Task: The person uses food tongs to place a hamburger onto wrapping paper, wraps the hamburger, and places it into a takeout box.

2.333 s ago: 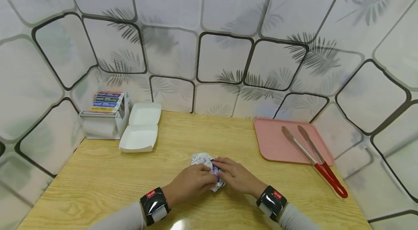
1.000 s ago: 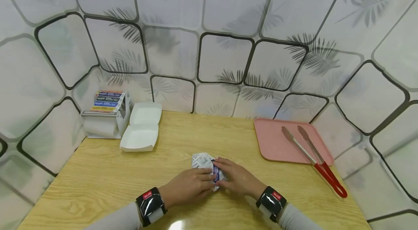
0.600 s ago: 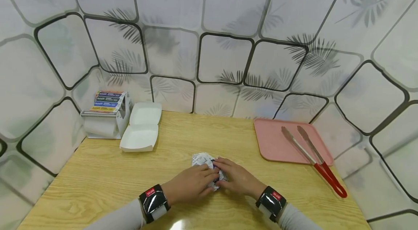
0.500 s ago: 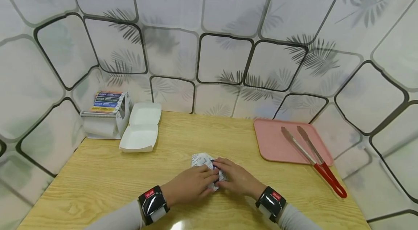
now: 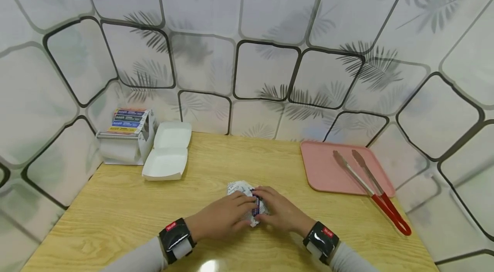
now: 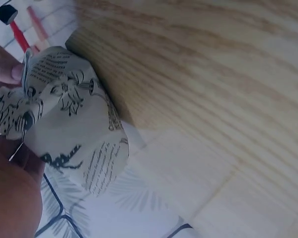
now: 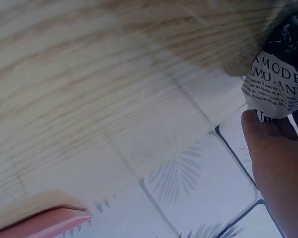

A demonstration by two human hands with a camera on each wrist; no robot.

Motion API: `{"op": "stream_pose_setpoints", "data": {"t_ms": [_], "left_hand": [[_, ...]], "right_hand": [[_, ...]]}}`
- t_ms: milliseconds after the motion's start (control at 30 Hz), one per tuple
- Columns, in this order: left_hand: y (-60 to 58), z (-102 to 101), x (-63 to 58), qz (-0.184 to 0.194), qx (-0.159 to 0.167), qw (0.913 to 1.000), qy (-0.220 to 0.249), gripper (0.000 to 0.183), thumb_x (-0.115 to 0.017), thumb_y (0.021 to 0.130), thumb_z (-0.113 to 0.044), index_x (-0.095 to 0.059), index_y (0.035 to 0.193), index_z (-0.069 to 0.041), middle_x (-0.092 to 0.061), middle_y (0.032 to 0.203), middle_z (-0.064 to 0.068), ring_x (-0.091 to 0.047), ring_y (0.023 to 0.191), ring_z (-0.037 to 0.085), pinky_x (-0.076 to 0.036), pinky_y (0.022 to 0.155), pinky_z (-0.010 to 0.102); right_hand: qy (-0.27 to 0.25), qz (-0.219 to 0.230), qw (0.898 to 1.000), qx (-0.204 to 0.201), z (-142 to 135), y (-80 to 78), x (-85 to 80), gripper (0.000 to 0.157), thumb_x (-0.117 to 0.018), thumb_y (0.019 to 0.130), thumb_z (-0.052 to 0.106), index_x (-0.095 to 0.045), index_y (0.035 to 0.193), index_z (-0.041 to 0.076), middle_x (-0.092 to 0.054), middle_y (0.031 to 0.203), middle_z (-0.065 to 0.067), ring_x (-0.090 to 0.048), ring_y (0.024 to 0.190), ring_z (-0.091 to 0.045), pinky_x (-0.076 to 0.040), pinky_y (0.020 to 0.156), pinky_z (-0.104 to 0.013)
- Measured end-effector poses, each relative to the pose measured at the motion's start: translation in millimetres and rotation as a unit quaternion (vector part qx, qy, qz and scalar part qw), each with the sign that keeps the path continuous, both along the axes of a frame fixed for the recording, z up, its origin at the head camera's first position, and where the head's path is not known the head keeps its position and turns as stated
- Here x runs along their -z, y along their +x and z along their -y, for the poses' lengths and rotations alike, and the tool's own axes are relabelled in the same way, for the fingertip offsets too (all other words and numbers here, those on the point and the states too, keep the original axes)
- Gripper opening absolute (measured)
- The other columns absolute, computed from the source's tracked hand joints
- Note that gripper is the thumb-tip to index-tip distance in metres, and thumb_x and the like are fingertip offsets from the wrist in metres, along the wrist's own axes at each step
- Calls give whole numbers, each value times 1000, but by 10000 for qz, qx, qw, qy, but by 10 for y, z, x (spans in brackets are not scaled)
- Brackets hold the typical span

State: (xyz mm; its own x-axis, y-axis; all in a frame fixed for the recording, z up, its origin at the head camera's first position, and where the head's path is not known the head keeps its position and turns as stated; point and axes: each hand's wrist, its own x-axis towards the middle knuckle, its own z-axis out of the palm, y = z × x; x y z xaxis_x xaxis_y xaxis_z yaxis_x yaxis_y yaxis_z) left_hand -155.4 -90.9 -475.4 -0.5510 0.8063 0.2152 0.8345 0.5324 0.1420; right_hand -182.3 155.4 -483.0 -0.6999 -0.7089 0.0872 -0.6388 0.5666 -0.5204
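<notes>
A small bundle wrapped in printed paper point(image 5: 238, 186) rests on the wooden table point(image 5: 231, 156) in front of the person. On its upper side shows part of a dark blue-purple label point(image 5: 255, 209). The left hand point(image 5: 221, 219) holds it from the left, fingers curved over the top and thumb at the near edge. From the right, the right hand point(image 5: 284, 212) grips the bundle between thumb and fingers. In the left wrist view the wrapping paper point(image 6: 79, 119) is creased and gathered near the fingers. The right wrist view shows lettered paper point(image 7: 275, 89) above the right hand's fingers.
At the back left stands a dispenser point(image 5: 125, 147) with colored label strips. Beside it lies a white clamshell box point(image 5: 166, 164), lid raised. A pink tray point(image 5: 320, 169) sits at the right, with red-handled tongs point(image 5: 380, 203) lying across it. Patterned curtains surround the table.
The left hand's fingers shift over the bundle: they covered most of the label about half a second ago, and more of it shows now. The right hand stays nearly in place.
</notes>
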Motion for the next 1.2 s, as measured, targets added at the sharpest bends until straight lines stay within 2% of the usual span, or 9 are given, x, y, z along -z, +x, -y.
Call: {"op": "stream_pose_setpoints", "data": {"t_ms": [133,300,400,533,633,733,867,1000,1200], "left_hand": [[-42,112,-45,103,-668,9977,93,46,-55,106,-37,-56,142,-10,-54,145,6,-47,134,22,-39,113,37],[-121,302,-75,-113,-1470,9881,449,43,-61,103,-34,-61,135,-6,-58,137,12,-52,127,29,-46,106,44],[-196,487,-86,-319,-2159,9743,557,43,-66,100,-31,-61,131,-1,-59,131,17,-54,122,34,-49,100,49],[-287,812,-110,-372,-3136,9473,541,45,-72,96,-25,-60,128,4,-58,128,24,-52,120,41,-50,93,55],[-319,1055,-109,-332,-3588,9319,421,44,-73,93,-20,-61,126,7,-57,128,27,-50,119,46,-49,90,59],[-325,1243,-87,-372,-3768,9251,274,40,-72,93,-16,-62,123,9,-60,124,28,-52,115,47,-50,87,60],[-325,1391,-27,-565,-3787,9237,133,34,-71,92,-14,-64,118,8,-64,111,25,-56,105,46,-52,80,59],[-324,1448,15,-526,-3797,9236,63,27,-70,94,-13,-65,113,5,-67,99,21,-59,94,42,-53,75,57],[-305,1450,12,-264,-3705,9283,-165,14,-67,94,1,-67,107,-1,-71,97,14,-63,89,38,-52,77,57]], "right_hand": [[83,75,9999,73,27,26,-15,65,-76,93,25,-48,149,7,-43,152,-13,-43,140,-29,-39,113,-47],[241,94,9995,175,24,53,-17,66,-73,95,29,-46,151,8,-39,156,-18,-39,143,-33,-37,114,-50],[352,161,9989,272,-6,53,-13,65,-74,95,30,-46,150,8,-39,156,-18,-37,144,-33,-35,115,-50],[439,227,9981,380,-88,55,-26,65,-75,94,26,-46,149,6,-40,156,-18,-38,144,-34,-34,115,-50],[447,249,9978,432,-171,69,-34,65,-76,93,25,-47,148,5,-40,155,-18,-38,143,-35,-35,115,-52],[493,279,9972,496,-264,81,-33,66,-75,93,27,-47,149,7,-40,156,-17,-38,144,-34,-35,115,-52],[542,307,9962,603,-378,98,-32,66,-76,93,27,-47,149,8,-41,156,-15,-38,144,-33,-35,115,-51],[484,336,9959,681,-475,111,-44,65,-76,93,27,-48,149,9,-41,155,-14,-39,143,-34,-36,114,-52],[396,464,9955,730,-601,118,-65,65,-77,93,28,-48,148,10,-42,155,-15,-41,141,-36,-38,112,-55]]}}
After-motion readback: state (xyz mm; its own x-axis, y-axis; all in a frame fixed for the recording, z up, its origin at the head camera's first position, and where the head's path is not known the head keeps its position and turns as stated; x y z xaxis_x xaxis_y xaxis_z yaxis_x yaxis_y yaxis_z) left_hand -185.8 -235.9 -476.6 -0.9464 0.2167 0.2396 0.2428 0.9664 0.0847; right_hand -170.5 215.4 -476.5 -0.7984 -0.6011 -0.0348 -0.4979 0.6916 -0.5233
